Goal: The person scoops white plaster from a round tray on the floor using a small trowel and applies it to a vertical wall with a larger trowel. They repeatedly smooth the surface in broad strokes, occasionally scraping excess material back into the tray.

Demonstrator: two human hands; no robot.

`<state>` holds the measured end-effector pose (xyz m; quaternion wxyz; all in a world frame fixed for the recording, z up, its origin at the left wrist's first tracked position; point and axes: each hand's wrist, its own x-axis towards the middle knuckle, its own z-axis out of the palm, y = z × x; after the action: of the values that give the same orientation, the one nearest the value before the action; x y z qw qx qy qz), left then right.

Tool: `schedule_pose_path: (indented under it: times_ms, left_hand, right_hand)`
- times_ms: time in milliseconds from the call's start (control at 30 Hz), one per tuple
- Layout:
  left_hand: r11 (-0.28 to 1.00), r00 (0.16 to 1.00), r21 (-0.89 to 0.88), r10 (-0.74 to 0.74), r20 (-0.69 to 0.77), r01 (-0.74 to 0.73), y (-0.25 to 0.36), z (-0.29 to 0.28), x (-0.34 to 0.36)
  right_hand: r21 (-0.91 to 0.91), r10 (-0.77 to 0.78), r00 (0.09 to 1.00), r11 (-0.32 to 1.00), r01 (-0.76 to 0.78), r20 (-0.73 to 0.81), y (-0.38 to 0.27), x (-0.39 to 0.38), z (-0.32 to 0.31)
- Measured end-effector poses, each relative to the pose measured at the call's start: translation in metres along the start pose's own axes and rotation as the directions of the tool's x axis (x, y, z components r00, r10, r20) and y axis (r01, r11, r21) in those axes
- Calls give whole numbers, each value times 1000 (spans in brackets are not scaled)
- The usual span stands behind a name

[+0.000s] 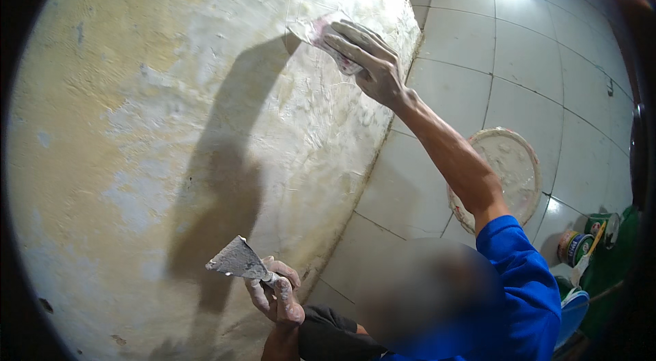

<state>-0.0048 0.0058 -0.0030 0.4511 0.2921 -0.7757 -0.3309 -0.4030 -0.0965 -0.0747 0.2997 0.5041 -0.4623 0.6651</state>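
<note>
A metal putty knife with a broad, flared grey blade (pixel 239 260) is in front of the yellow-and-white plastered wall (pixel 102 122), at the lower middle of the view. Its long axis slants, the wide blade edge pointing up and to the left, the narrow neck running down and right into the left hand (pixel 279 293). That hand's paste-smeared fingers and thumb are closed around the handle, its wrist low near the bottom edge.

The right hand (pixel 372 60) reaches up and left on a long bare forearm, fingers extended and closed together over a flat, pale, pink-tinged spreader (pixel 320 30). The spreader's leading edge points left and appears to touch the wall, though fingers and paste hide much of it.

Beyond the blue sleeve (pixel 519 252), a round tub of whitish paste (pixel 536 168) stands on the pale tiled floor (pixel 526 101), partly behind the forearm. Small tins (pixel 572 247) stand farther right.
</note>
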Motion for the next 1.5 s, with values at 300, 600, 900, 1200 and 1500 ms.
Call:
schedule_pose_path:
  times_ms: [300,600,900,1200,1500]
  left_hand:
    - [997,997,-13,-76,15,76,-1,-6,0]
    - [995,995,10,-102,-17,102,14,4,-3]
    - [994,990,10,-112,-82,113,16,2,4]
    - [995,995,63,-69,-72,73,12,-16,-7]
    - [997,1000,-74,-9,-13,8,5,-15,-7]
  right_hand:
    - [135,178,931,964,-231,320,3,-107,-26]
    - [-51,736,675,673,-738,-42,6,29,16]
    - [251,48,965,961,-114,256,-120,-24,9]
    - [165,398,917,904,-395,15,30,46,-1]
    - [22,189,909,977,-213,372,-130,-157,6]
